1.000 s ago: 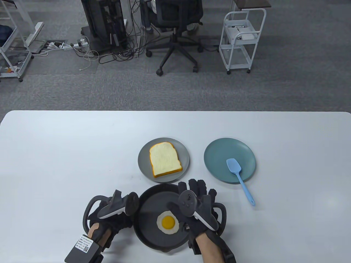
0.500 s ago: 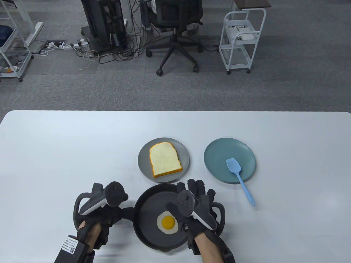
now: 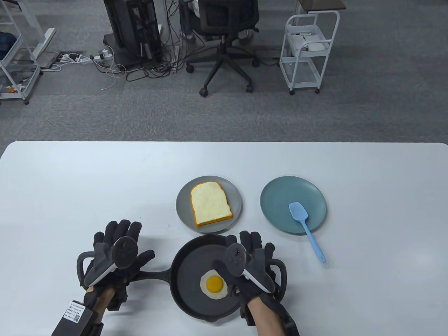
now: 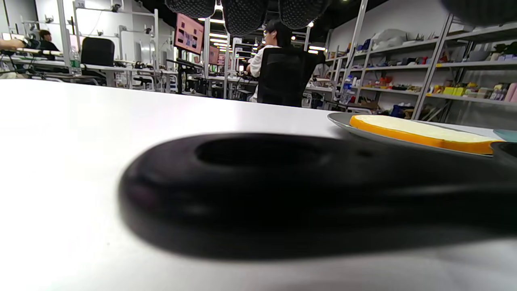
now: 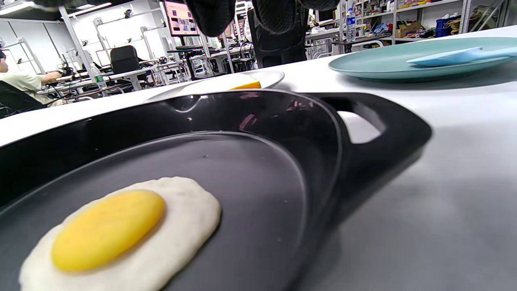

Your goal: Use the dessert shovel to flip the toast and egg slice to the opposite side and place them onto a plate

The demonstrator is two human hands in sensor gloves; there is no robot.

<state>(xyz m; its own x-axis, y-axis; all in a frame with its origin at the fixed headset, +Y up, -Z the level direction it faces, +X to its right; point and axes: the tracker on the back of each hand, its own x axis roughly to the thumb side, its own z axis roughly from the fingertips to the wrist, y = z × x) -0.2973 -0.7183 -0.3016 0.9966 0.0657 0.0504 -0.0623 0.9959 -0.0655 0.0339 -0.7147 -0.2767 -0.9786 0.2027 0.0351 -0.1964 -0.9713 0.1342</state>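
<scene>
Working down from the desk [image 3: 70,182]: the pan [image 3: 196,301] sits nearest me, egg slice [image 3: 213,284] inside. I keep my left hand [image 3: 112,255] flat over its handle, right hand [image 3: 252,259] relaxed by the rim; neither grip holds anything. Toast [image 3: 210,204] waits on the grey plate [image 3: 234,196], dessert shovel [image 3: 306,227] on the blue plate [image 3: 276,199], within reach.

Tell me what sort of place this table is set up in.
Probably a lab or office workspace, not a kitchen: grey carpet with an office chair, tangled cables by equipment racks, and long storage shelves with desks and monitors behind the white table.
</scene>
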